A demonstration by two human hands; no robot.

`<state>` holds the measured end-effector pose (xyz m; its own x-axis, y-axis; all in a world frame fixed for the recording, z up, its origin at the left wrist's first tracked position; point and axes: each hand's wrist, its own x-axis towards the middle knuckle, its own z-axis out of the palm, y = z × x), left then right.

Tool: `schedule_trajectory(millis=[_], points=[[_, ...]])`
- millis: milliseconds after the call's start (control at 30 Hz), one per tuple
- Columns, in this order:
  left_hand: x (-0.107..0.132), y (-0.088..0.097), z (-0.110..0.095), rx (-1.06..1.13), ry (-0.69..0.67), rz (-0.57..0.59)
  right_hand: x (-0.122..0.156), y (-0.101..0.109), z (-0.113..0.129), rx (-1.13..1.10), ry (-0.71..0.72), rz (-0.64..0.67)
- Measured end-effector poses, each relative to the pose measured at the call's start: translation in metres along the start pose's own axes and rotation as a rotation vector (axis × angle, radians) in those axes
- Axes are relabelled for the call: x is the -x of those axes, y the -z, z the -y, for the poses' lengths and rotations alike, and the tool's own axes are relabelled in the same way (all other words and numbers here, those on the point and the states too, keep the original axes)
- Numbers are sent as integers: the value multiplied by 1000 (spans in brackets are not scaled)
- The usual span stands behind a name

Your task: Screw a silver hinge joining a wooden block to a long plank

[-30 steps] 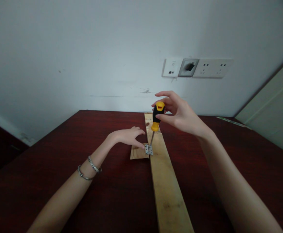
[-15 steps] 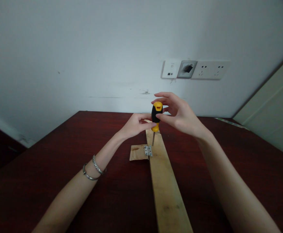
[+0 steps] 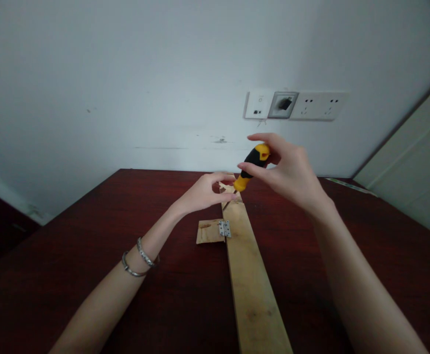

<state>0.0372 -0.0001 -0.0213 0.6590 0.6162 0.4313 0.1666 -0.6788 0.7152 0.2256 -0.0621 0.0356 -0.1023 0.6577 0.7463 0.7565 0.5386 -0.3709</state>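
Observation:
My right hand (image 3: pixel 287 169) is closed around the black and yellow handle of a screwdriver (image 3: pixel 252 164). The screwdriver tilts, handle up to the right and its thin shaft down to the left, above a long wooden board (image 3: pixel 252 275). Close to the shaft is my left hand (image 3: pixel 205 194), thumb and fingers apart; whether the thumb tip touches the shaft I cannot tell. A small metal hinge (image 3: pixel 224 228) spans the board's left edge and a small wooden piece (image 3: pixel 209 232) beside it. The screwdriver's tip is just beyond the hinge.
The board lies lengthwise on a dark red table (image 3: pixel 156 305), its far end splintered. Behind the table rises a white wall with a row of sockets (image 3: pixel 296 105), one holding a black plug. At the right is a pale panelled door (image 3: pixel 417 162).
The screwdriver has gone from nearly upright to leaning right, as my right hand moved up and right. My left fingers have come away from its handle.

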Motion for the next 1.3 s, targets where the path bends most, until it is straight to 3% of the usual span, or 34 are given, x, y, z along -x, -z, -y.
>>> schedule_trajectory(millis=[100, 167, 300, 467, 700, 1033, 1300], points=[[4, 0, 16, -342, -33, 170, -3, 8, -15, -46, -37, -95], [5, -4, 27, -461, -49, 283, -5, 12, -28, -95, -57, -142], [6, -15, 38, -528, -91, 441, -11, 17, -49, -201, -97, -223], [10, -21, 38, -523, -42, 533, -13, 24, -59, -261, -142, -290], [15, -23, 45, -567, 46, 522, -13, 29, -56, -271, -137, -310], [15, -32, 50, -540, 25, 522, -11, 33, -56, -268, -137, -309], [17, -34, 48, -515, -9, 495, -9, 36, -51, -115, -172, -254]])
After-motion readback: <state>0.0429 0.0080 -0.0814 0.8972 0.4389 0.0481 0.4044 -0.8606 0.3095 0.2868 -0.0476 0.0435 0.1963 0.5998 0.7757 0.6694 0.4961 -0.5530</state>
